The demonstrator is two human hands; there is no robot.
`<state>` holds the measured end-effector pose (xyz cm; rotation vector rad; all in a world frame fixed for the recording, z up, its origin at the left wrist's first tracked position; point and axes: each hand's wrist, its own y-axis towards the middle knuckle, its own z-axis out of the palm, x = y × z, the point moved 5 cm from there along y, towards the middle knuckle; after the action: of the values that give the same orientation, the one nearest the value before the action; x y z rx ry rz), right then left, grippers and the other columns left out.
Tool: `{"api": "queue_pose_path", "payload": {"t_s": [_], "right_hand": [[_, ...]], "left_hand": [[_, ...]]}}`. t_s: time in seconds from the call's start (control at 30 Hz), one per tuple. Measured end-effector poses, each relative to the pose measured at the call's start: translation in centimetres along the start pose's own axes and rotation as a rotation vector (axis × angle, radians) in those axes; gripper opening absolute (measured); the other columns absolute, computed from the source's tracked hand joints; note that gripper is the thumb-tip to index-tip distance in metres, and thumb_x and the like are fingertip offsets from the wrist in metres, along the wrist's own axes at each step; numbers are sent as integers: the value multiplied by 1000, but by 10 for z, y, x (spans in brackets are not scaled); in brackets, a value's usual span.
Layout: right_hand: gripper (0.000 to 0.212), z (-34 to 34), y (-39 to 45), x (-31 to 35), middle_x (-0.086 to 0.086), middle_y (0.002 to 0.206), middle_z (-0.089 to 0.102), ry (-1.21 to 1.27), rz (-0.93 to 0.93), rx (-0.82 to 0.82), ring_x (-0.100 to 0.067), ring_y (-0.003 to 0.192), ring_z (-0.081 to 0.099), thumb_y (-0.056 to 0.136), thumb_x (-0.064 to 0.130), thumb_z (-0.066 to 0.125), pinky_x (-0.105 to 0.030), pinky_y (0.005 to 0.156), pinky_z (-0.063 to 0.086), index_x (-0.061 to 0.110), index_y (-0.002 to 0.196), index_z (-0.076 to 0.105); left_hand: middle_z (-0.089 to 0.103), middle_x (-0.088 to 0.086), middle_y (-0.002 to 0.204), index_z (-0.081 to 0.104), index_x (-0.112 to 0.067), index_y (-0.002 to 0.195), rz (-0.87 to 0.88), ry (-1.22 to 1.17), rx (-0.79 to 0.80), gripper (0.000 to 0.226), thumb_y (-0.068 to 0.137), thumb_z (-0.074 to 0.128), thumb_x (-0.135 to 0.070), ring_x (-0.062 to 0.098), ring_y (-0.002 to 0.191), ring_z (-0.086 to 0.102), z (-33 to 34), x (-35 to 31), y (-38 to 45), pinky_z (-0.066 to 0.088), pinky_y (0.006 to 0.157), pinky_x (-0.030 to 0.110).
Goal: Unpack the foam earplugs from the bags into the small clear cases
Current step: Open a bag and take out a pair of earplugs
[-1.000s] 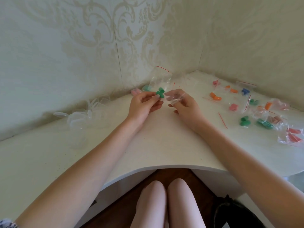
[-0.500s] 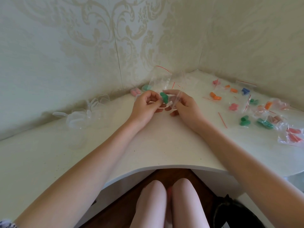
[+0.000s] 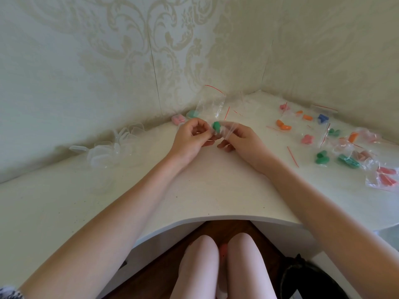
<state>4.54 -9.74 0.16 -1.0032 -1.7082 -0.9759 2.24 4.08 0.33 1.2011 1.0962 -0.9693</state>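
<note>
Earplugs of green foam (image 3: pixel 216 126) sat pinched between the two hands, inside a small clear bag (image 3: pixel 225 133) held just above the white desk (image 3: pixel 205 190). The left hand (image 3: pixel 190 138) had its thumb and forefinger closed on the near edge of that bag, its other fingers curled in. The right hand (image 3: pixel 241 140) gripped the bag's opposite side, fingers bent around the crumpled plastic. Whether the bag's mouth was open could not be told.

Just beyond the hands an empty bag with a red strip (image 3: pixel 210 102) stood upright near the wall. Behind the left hand, close to the wall, lay a small case with pink earplugs (image 3: pixel 178 120) and another with pale green ones (image 3: pixel 192 114); whether their lids were shut was unclear. Well out to the left of the left hand a cluster of empty clear cases (image 3: pixel 112 148) lay with lids open.

To the right of the right hand, loose plugs and bags were scattered: an orange pair (image 3: pixel 283 125), a blue pair (image 3: pixel 323 118), a pink pair (image 3: pixel 307 139) and a green pair (image 3: pixel 320 157). Farther right, a bag with teal plugs (image 3: pixel 348 161) lay touching a bag with red plugs (image 3: pixel 386 176) near the desk's edge.
</note>
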Motion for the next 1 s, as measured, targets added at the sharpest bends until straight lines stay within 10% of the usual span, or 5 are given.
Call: {"api": "queue_pose_path", "payload": {"t_s": [0.7, 1.0], "right_hand": [[16, -5, 3, -1, 5, 83, 64, 48, 43, 13, -3, 66, 61, 89, 19, 64, -15, 60, 47, 16, 105, 60], [5, -7, 2, 1, 1, 86, 66, 151, 78, -35, -11, 74, 68, 89, 15, 65, -19, 59, 48, 19, 93, 64]], "left_hand": [[64, 2, 82, 62, -16, 81, 33, 102, 125, 17, 92, 57, -4, 9, 81, 64, 7, 2, 0, 54, 73, 18], [61, 6, 80, 52, -10, 79, -6, -13, -63, 24, 98, 42, 1, 7, 56, 66, 0, 5, 4, 55, 58, 19]]}}
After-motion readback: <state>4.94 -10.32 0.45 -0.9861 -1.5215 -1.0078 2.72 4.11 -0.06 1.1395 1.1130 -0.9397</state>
